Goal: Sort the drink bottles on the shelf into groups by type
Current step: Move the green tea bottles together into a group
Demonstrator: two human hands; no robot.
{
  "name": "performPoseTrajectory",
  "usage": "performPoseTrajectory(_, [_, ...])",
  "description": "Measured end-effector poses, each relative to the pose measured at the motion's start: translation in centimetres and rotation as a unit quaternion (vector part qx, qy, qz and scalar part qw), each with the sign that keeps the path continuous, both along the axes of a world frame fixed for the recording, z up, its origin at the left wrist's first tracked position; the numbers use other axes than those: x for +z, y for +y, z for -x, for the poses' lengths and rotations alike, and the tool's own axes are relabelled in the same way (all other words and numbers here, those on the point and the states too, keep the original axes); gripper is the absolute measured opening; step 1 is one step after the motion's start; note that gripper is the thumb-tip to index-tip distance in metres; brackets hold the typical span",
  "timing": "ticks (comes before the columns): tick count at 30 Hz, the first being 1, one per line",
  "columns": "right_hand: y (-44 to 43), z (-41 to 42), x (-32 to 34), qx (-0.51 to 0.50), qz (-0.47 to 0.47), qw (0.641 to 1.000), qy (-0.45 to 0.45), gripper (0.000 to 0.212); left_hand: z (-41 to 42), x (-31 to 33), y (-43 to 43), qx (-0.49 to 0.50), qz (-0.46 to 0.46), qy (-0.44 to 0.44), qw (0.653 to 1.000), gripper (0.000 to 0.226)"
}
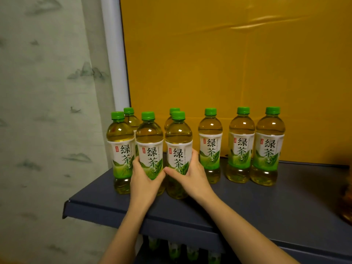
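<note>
Yellow cardboard [238, 73] fills the upper right of the frame behind a dark shelf [266, 202] carrying eight green tea bottles, all one type, so this grouping looks nearly done. At frame centre the left hand [143, 180] wraps one front bottle [150, 141] and the right hand [190, 174] wraps its neighbour [178, 141], each grip closed, forearms rising from below.
</note>
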State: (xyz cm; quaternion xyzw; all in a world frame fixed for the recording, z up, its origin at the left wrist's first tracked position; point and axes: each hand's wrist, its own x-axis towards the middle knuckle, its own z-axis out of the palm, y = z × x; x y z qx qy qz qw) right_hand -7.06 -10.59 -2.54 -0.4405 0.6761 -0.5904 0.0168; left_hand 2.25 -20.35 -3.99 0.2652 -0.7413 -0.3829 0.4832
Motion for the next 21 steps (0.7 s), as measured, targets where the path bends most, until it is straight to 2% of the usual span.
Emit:
performPoseTrajectory(3, [0.8,0.6,0.2,0.016,-0.005,1.0,0.005,0.077,0.0,0.3,-0.3,-0.043,-0.044,0.026,0.998,0.069])
performPoseTrajectory(7, [3.8,1.9,0.6,0.014,0.016,1.0,-0.022,0.068,0.0,0.7,-0.5,-0.086,-0.049,0.044,0.994,0.057])
performPoseTrajectory(12, [9.7,4.6,1.2,-0.013,0.032,0.999,-0.039,0.058,0.2,0.6,0.3,-0.155,-0.057,0.058,0.985,0.052])
performPoseTrajectory(15, [13.2,6.3,1.2,-0.031,0.032,0.998,-0.047,0.062,0.9,0.5,1.9,-0.188,-0.054,0.053,0.979,0.056])
performPoseTrajectory(18, [16.1,7.6,1.1,-0.04,0.028,0.996,-0.07,0.067,2.2,1.0,4.1,-0.22,-0.049,0.052,0.973,0.046])
performPoseTrajectory(21, [18.1,8.7,0.8,-0.046,0.022,0.996,-0.074,0.067,4.0,1.8,6.5,-0.259,-0.04,0.055,0.963,0.052])
